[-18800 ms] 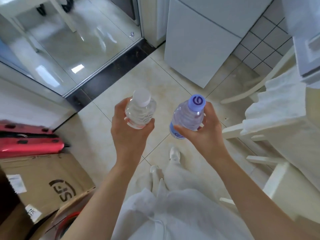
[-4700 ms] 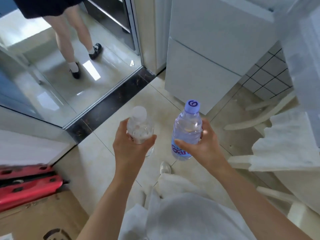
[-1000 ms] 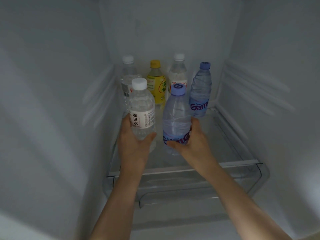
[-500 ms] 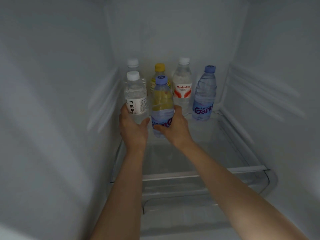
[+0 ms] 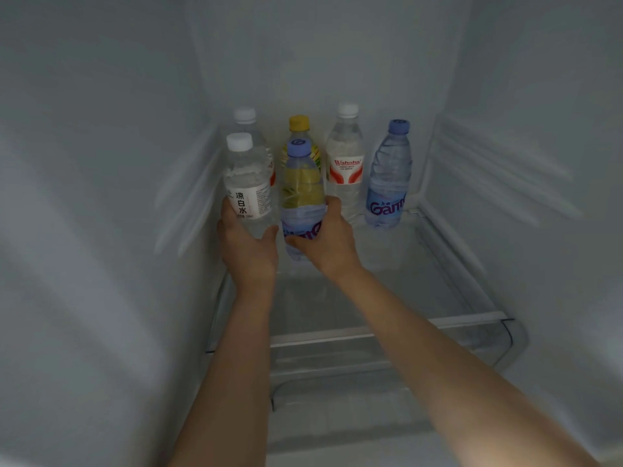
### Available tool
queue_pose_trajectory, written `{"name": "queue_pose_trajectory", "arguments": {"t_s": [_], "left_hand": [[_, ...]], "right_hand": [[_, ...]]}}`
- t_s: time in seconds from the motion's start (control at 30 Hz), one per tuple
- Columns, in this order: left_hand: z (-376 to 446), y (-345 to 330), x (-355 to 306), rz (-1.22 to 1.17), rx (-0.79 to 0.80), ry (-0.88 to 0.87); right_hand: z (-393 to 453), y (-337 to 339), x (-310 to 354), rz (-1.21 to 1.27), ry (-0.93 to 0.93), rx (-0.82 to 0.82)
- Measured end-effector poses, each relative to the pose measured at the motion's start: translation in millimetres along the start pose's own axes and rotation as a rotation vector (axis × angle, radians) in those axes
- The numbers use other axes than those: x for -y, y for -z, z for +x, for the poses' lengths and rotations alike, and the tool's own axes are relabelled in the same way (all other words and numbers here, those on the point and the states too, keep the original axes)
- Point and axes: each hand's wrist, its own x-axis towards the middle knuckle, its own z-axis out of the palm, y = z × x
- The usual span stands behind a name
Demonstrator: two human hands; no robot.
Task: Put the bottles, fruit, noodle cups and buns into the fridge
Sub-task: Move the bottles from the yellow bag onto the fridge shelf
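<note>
From the head camera I see my left hand (image 5: 247, 251) gripping a white-capped water bottle (image 5: 247, 187) and my right hand (image 5: 325, 241) gripping a purple-capped Ganten bottle (image 5: 301, 197), both mid-frame on the glass fridge shelf (image 5: 387, 328). They half hide the yellow-capped bottle (image 5: 299, 124) behind. Fingertips are hidden. Both bottles sit deeper than half a second ago.

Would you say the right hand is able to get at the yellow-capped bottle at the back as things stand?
Probably not directly. The right hand grips a blue-capped bottle standing right in front of the yellow-capped bottle, blocking a straight reach; only the yellow cap and shoulder show.
</note>
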Motion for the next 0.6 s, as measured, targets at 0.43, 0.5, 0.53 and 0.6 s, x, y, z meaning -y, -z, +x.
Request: {"name": "queue_pose_trajectory", "arguments": {"t_s": [0.43,0.5,0.53,0.6], "left_hand": [[-13,14,-1,0.063,0.112,0.023],[-21,17,1,0.09,0.143,0.044],[-31,20,2,0.095,0.155,0.05],[-49,27,0,0.095,0.131,0.032]], "right_hand": [[-14,10,5,-0.122,-0.075,0.035],[-22,19,6,-0.139,-0.059,0.021],[-29,24,7,-0.127,-0.066,0.016],[-41,33,12,-0.099,-0.061,-0.002]]}}
